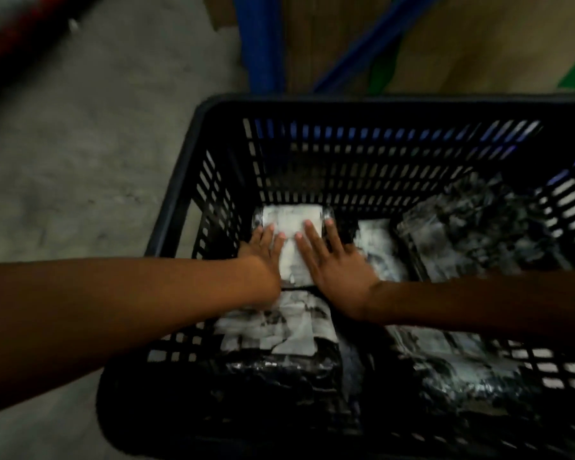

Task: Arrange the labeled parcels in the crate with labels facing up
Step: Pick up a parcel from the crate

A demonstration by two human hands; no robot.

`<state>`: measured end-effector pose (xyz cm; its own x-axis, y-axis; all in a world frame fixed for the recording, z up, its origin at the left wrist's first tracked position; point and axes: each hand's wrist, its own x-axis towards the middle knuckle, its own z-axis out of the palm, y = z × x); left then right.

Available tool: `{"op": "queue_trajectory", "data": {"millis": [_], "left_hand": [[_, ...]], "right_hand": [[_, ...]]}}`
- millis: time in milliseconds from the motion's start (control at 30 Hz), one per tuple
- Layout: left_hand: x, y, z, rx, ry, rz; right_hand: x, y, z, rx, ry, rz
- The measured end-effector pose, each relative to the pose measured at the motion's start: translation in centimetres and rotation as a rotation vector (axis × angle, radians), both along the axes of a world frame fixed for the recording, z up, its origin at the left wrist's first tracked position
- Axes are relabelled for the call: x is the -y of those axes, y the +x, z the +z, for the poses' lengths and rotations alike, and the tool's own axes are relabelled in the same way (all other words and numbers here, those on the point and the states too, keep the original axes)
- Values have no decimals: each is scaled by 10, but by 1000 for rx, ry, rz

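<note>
A black slatted plastic crate (379, 109) fills the right half of the head view. Inside lie several dark plastic-wrapped parcels with white labels. One parcel (291, 227) lies in the far left corner, white label up. My left hand (263, 247) and my right hand (332, 260) both rest flat on it, fingers spread. Another labeled parcel (279, 330) lies just nearer to me, partly under my left forearm. A third parcel (379, 250) lies right of my right hand. A crumpled dark parcel (472, 230) sits at the far right. The picture is blurred.
The crate stands on a grey concrete floor (80, 161). Behind it rise blue metal rack posts (263, 44) and a brown cardboard box (462, 38) with green marks. A red blurred shape (10, 38) shows at the top left.
</note>
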<state>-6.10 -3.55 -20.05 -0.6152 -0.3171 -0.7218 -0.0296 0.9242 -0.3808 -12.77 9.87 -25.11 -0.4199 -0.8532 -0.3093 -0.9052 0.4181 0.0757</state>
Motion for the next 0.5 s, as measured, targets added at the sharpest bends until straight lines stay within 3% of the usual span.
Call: {"op": "queue_trajectory", "data": {"millis": [133, 233, 300, 400, 500], "left_hand": [[5, 1, 35, -109, 217, 112], [16, -4, 59, -429, 362, 142], [22, -10, 71, -578, 463, 171], [27, -16, 94, -605, 520, 249], [37, -11, 102, -661, 607, 398]], "right_hand": [[-8, -13, 41, 237, -57, 26], [-18, -32, 69, 446, -272, -14], [-23, -45, 89, 612, -488, -161], [-20, -86, 127, 955, -854, -525], [-30, -112, 144, 941, -641, -613]]}}
